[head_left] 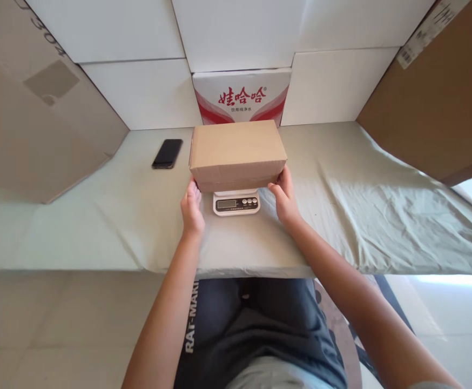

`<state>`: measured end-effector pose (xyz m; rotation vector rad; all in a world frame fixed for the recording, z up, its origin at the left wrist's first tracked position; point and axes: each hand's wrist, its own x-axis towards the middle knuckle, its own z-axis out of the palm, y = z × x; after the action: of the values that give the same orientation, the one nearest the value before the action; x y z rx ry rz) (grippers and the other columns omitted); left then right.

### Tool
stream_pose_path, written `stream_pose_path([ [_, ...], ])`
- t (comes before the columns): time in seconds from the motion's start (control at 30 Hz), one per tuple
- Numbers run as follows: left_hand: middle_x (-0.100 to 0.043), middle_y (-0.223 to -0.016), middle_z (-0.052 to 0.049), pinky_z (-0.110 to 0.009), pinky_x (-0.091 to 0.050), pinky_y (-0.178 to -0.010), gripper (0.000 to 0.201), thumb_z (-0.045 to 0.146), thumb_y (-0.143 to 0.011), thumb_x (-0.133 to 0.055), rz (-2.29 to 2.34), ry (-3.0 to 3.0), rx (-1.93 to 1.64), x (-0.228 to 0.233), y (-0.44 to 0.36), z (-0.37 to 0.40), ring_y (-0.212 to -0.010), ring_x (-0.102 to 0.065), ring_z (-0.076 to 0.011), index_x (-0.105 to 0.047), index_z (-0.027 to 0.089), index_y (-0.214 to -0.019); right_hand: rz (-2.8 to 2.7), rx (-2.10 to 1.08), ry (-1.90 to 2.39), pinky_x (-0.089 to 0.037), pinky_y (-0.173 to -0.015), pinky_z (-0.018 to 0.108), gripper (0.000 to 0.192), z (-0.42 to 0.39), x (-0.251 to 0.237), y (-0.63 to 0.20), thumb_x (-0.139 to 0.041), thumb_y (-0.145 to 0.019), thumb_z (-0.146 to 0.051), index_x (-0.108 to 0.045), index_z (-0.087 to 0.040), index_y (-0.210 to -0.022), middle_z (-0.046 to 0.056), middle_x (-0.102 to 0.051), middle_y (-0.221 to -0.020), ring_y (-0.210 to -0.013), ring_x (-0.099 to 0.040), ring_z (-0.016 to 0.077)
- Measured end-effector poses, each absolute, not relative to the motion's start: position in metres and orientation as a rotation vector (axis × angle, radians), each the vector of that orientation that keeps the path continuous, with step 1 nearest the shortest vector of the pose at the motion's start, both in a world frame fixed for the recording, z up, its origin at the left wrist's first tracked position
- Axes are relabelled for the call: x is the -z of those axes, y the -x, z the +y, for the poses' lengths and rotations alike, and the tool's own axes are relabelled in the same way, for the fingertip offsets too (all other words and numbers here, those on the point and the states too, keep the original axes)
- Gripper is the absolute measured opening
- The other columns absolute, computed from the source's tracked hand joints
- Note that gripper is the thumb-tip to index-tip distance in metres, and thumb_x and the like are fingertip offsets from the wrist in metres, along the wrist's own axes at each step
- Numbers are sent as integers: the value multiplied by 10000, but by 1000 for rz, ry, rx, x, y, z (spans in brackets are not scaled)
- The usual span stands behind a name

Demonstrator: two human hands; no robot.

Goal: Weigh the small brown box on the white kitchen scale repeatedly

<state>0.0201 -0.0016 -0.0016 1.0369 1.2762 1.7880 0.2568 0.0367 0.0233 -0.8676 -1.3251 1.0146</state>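
Observation:
A closed brown cardboard box [238, 146] is held level between my two hands, over a small white digital scale [236, 210]. My left hand [193, 208] grips the box's near left corner, its fingers partly hidden under the edge. At the near right corner, my right hand [284, 197] has its thumb in front and fingers along the side. The scale's front panel shows a display and several round buttons; its platform is mostly covered by the box. Whether the box rests on the platform or hangs just above it, I cannot tell.
A dark phone [167, 153] lies left of the box on the pale green cloth [147, 221]. Behind stands a white and red carton [242, 97] among white panels [139, 92]. Large cardboard panels flank the table, left [37, 119] and right [434, 108].

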Motion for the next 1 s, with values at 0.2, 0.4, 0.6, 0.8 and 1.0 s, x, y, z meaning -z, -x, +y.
stream_pose_path([
  [0.2, -516, -1675, -186, -477, -292, -1340, 978, 908, -842, -507, 1292, -1054, -1776, 4, -18, 0, -1629, -376, -335, -616, 230, -1538, -1366, -986, 883, -468, -1272, 544, 624, 38, -23, -258, -594, -826, -379, -480, -339, -1439, 57, -597, -1543, -1453, -543, 313],
  [0.4, -531, -1666, -176, -483, -292, -1340, 975, 917, -819, -531, 1275, -1042, -1788, 1, -20, -2, -1619, -400, -340, -641, 242, -1514, -1374, -999, 875, -458, -1283, 547, 647, 39, -23, -259, -601, -843, -400, -467, -325, -1472, 71, -578, -1574, -1484, -529, 323],
  [0.6, -537, -1662, -172, -470, -295, -1340, 954, 914, -830, -515, 1286, -1060, -1779, 0, -21, -3, -1619, -400, -332, -654, 250, -1501, -1363, -994, 861, -460, -1302, 534, 670, 40, -21, -259, -603, -837, -378, -452, -340, -1488, 48, -548, -1619, -1512, -512, 298],
  [0.8, -513, -1670, -208, -466, -314, -1334, 1031, 931, -810, -522, 1286, -1038, -1785, 0, -21, -3, -1621, -392, -352, -630, 194, -1523, -1355, -1007, 877, -488, -1264, 530, 618, 39, -21, -260, -592, -839, -358, -486, -322, -1446, 65, -591, -1553, -1446, -553, 307],
  [1.0, -510, -1667, -222, -495, -302, -1336, 1090, 961, -756, -552, 1271, -1005, -1798, -1, -21, -1, -1620, -388, -373, -639, 179, -1510, -1339, -1009, 871, -487, -1241, 577, 606, 39, -20, -260, -597, -835, -378, -481, -315, -1426, 74, -595, -1527, -1416, -558, 326],
])
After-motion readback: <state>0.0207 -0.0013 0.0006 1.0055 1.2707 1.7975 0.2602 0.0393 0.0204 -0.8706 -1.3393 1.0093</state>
